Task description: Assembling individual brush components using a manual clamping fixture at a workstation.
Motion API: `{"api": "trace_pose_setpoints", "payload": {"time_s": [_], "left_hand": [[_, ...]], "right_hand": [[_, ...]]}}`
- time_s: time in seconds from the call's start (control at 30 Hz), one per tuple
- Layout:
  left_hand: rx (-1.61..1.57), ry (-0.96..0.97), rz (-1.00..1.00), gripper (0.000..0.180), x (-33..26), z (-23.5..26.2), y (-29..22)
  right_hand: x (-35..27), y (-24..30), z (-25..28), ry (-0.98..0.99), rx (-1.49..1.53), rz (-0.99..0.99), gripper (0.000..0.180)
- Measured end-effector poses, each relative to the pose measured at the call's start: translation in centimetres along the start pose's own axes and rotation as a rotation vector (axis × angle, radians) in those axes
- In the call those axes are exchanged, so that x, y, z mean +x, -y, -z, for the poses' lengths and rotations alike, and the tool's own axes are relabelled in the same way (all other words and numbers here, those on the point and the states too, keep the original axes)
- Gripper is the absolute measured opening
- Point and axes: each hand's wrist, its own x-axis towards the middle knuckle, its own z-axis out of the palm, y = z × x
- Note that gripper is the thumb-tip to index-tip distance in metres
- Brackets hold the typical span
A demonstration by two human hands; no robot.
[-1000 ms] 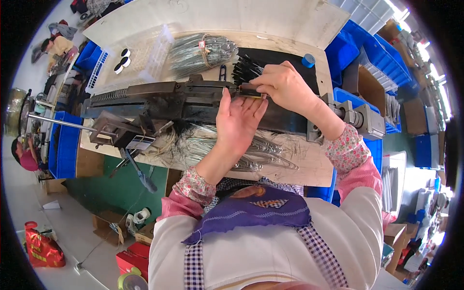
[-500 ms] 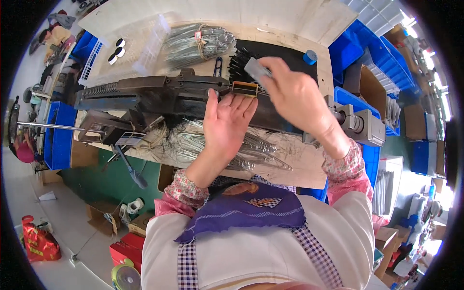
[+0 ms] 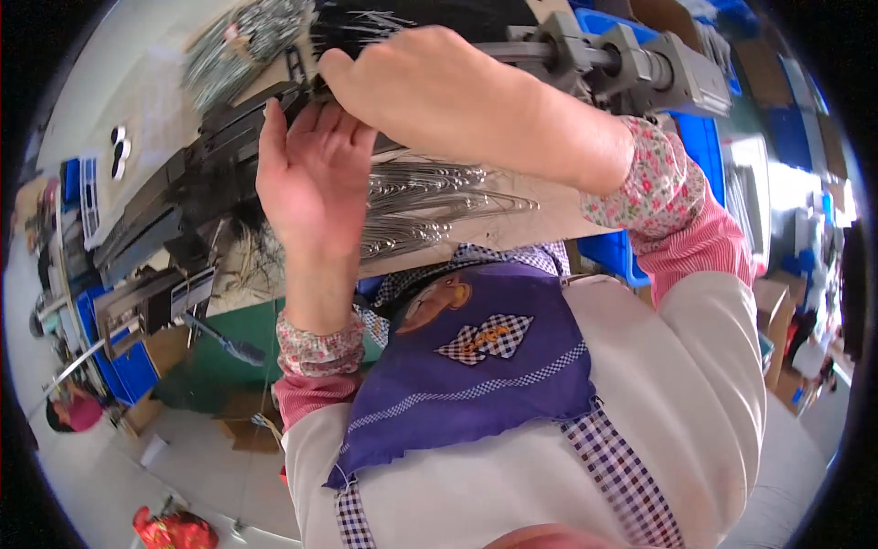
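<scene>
While the view tilts steeply over the worktop (image 3: pixel 512 229), both hands meet at the dark metal machine (image 3: pixel 183 210) that runs across it. The left hand (image 3: pixel 306 178) is raised, palm open and fingers spread, fingertips touching the machine's upper edge; it grips nothing. The right hand (image 3: pixel 439 87) is curled, knuckles up, just above and beside the left, and seems to pinch something small at the same spot, but its fingers hide what, so I cannot tell for sure. A bunch of thin black wire pieces (image 3: pixel 366 23) fans out just behind it. Under the forearms, a heap of shiny wire hangers (image 3: pixel 430 206) lies flat on the worktop, near the body. Another bundle of grey wire parts (image 3: pixel 242 41) sits further back to the left. Blue bins (image 3: pixel 128 366) stand low on the left, and a grey motor block (image 3: pixel 668 69) sits at the machine's right end.

The wire pieces look light, stiff and springy, prone to tangle and slip; they are probably best pinched near one end, one at a time.
</scene>
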Motion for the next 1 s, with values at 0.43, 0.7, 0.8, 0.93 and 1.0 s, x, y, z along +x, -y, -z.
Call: {"api": "trace_pose_setpoints", "payload": {"time_s": [0.43, 0.7, 0.8, 0.93, 1.0], "left_hand": [[-0.081, 0.266, 0.266, 0.055, -2.0, 3.6, 5.8], [2.411, -0.988, -0.838, 0.085, -13.5, 13.3, -5.8], [2.076, -1.458, -0.543, 0.092, -20.5, 20.9, -11.8], [1.904, -1.685, -0.368, 0.089, -22.5, 26.3, -14.7], [1.785, -1.639, -0.351, 0.086, -20.4, 22.2, -11.9]], "right_hand": [[-22.9, 0.4, -5.3, 0.439, 0.369, -0.572, 0.018], [-23.5, -0.3, -4.2, 0.465, 0.853, -0.756, 0.037], [-26.2, -0.9, -7.2, 0.412, 0.869, -0.734, 0.034], [-30.3, -2.0, -12.0, 0.021, 0.725, -0.461, 0.043], [-23.9, -0.9, -3.9, 0.011, 0.826, -0.856, 0.044]]}}
